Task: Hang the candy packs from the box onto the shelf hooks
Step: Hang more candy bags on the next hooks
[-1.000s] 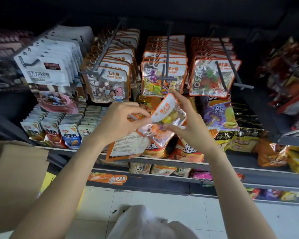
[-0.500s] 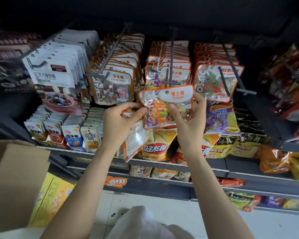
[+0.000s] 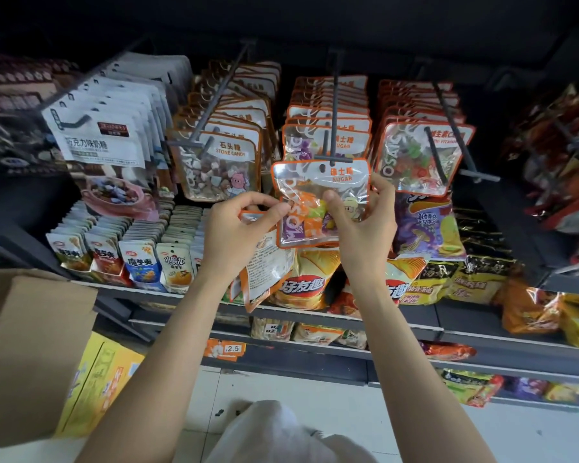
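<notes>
The dark shelf unit [image 3: 502, 355] carries four long hooks [image 3: 333, 105] loaded with hanging candy packs [image 3: 328, 135], a ledge [image 3: 141, 290] below holding upright snack sachets [image 3: 140, 264] and chip bags [image 3: 306, 279], and lower tiers with further bags [image 3: 318, 332].

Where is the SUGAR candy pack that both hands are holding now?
In the head view, the SUGAR pack is at centre, held between the left hand and right hand, just below the middle hook, right of the STONE CANDY packs.
</notes>
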